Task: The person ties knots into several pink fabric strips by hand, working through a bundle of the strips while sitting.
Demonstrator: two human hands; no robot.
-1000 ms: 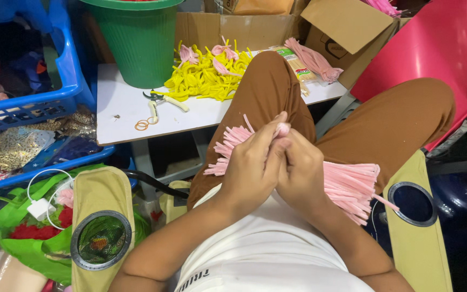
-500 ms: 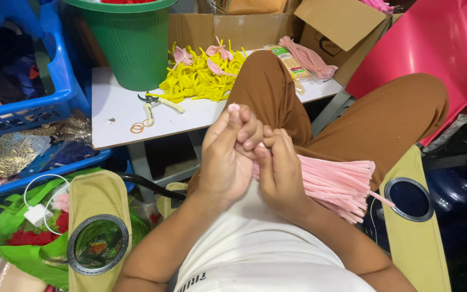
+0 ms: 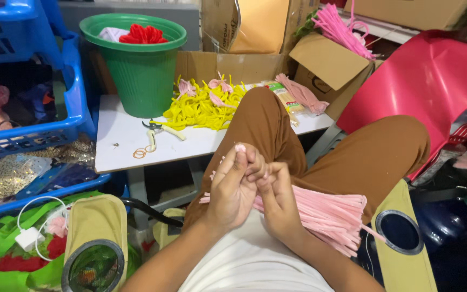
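My left hand (image 3: 232, 190) and my right hand (image 3: 272, 194) are pressed together over my lap, fingers curled around a small pink piece (image 3: 240, 147) whose tip shows above my left fingers. A bundle of pink pipe cleaners (image 3: 325, 211) lies across my thighs under both hands. I sit in a chair with tan armrests (image 3: 95, 227), in brown trousers. On the low white table (image 3: 120, 135) ahead lie a heap of yellow pipe cleaners (image 3: 198, 108) with a few pink shapes on top, and pliers (image 3: 158, 130).
A green bucket (image 3: 136, 65) with red material stands on the table's left. Blue crates (image 3: 33, 81) are stacked at left, cardboard boxes (image 3: 320, 59) with pink pipe cleaners behind, a red plastic chair (image 3: 433, 81) at right, a green bag (image 3: 12, 265) at lower left.
My hands have stayed joined at the pink piece, shifting slightly. The camera tilted up, so the bucket and boxes show more fully.
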